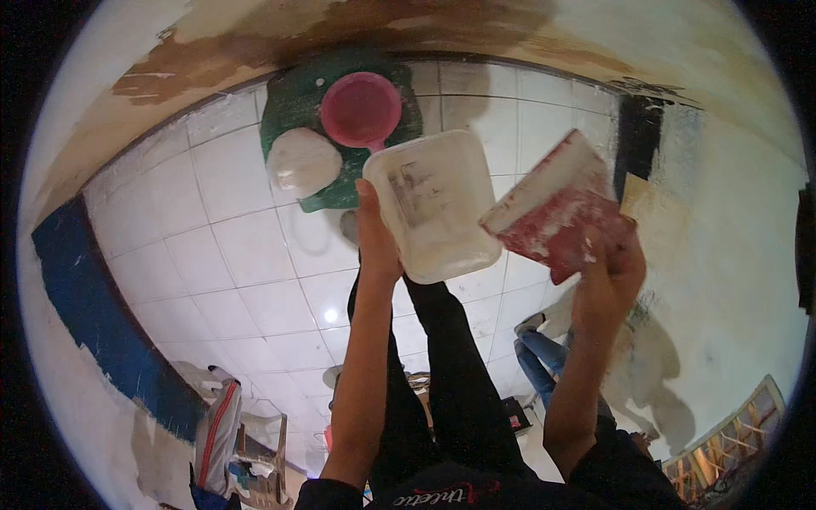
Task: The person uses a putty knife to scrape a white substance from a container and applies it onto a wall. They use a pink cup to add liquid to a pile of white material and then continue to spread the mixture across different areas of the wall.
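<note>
My left hand (377, 231) grips a whitish, square plastic tub (455, 204) by its left side, thumb along the edge. Grey smears mark the tub's middle. To the right of it, my right hand (614, 259) holds a red putty scraper (557, 212) by its lower right part. White paste coats much of the scraper's upper left edge and face. The scraper's left corner comes close to the tub's right side; whether they touch I cannot tell. Both things are held up above the tiled floor.
On the floor ahead, a green sheet (331, 200) bears a pink dipper (361, 109) and a white bag-like lump (304, 161). Patchy walls surround the white tiles (246, 255). Another person's jeans-clad leg (537, 361) is at right. Lower left stands a wooden stool (276, 459).
</note>
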`<state>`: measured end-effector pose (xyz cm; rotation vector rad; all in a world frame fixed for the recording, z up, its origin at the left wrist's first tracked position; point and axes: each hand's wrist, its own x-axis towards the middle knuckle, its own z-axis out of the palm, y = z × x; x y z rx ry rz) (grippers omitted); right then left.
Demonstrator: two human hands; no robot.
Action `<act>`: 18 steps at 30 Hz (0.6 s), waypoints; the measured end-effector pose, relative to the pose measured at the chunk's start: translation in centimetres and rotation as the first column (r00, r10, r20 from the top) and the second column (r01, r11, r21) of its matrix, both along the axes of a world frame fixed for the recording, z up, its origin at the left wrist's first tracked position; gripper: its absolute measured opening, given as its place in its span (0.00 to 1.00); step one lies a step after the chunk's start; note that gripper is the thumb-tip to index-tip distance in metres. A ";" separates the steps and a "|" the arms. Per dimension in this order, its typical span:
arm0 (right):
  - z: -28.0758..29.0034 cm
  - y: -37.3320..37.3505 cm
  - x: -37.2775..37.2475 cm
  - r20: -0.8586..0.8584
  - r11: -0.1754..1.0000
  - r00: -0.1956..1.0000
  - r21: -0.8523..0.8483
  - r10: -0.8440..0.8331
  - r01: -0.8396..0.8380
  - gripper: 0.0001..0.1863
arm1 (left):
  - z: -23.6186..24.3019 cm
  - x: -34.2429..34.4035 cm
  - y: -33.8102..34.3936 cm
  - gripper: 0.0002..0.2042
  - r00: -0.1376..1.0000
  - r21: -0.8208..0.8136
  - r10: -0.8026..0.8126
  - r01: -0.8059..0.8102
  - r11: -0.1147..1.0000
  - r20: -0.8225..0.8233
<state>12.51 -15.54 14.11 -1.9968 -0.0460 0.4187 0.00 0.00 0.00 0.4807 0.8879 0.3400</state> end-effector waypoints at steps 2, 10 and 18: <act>-1.6 0.5 0.2 0.024 0.994 1.000 0.107 -0.011 0.008 0.13 | -0.5 0.2 0.9 0.39 0.995 -0.102 0.048 -0.039 0.994 0.085; 0.3 -0.8 1.3 -0.183 0.986 0.983 0.160 -0.019 0.049 0.08 | 1.0 1.2 -1.5 0.39 0.997 -0.123 0.031 -0.022 0.992 0.075; 0.0 3.1 -1.1 0.058 0.779 0.856 -0.450 0.514 -0.437 0.18 | 0.6 0.7 -1.8 0.38 0.988 -0.053 -0.025 0.033 0.998 0.149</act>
